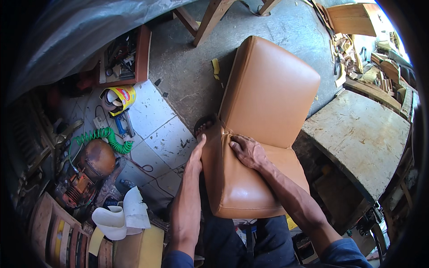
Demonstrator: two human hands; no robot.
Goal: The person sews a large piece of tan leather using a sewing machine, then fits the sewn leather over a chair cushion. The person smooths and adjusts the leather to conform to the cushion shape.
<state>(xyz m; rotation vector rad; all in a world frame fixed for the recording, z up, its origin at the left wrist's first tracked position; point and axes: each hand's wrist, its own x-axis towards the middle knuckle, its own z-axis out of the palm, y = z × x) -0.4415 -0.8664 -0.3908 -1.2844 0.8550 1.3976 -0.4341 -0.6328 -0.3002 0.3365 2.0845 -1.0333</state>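
A tan leather-covered chair (270,89), with a padded backrest and seat, stands before my legs. The seat's left side faces my left hand (196,155), which lies along that side panel with its thumb stretched forward; the other fingers are partly hidden. My right hand (249,153) rests on the seat's back left corner, close to where seat meets backrest. Its fingers are curled and pinch the leather cover (227,136) there, which looks puckered and folded. A seam runs from this corner along the seat's left edge to the front.
Left of the chair are an open toolbox (143,53), a yellow can (123,99), a blue air tool (120,125) with a green coiled hose (107,132), and a rusty compressor (80,192). At right stands a worn wooden table (362,134); wood scraps (346,53) lie behind it.
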